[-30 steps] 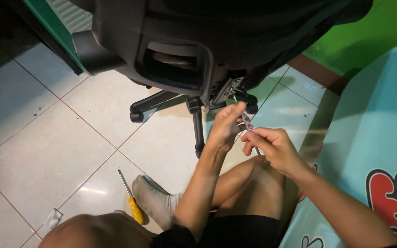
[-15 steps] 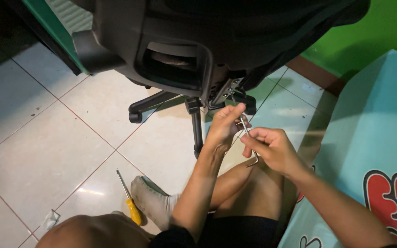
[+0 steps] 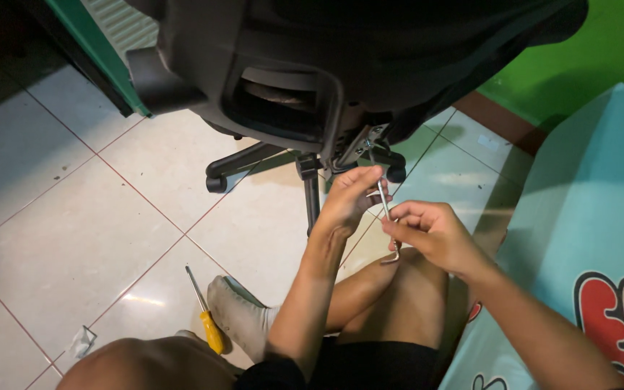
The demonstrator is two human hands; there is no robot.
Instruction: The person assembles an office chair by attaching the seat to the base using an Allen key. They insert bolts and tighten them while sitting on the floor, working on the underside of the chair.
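Right hand (image 3: 431, 235) pinches a bent metal hex key (image 3: 386, 217) at frame center; left hand (image 3: 352, 198) grips its upper shaft beneath the black office chair (image 3: 341, 65).

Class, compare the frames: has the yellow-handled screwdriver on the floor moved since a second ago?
No. The screwdriver lies beside the socked foot, on the same tile, as before.

One chair (image 3: 341, 65), one hex key (image 3: 385, 209), one screwdriver (image 3: 205, 314).

silver hex key (image 3: 385, 209), steeply upright, under chair
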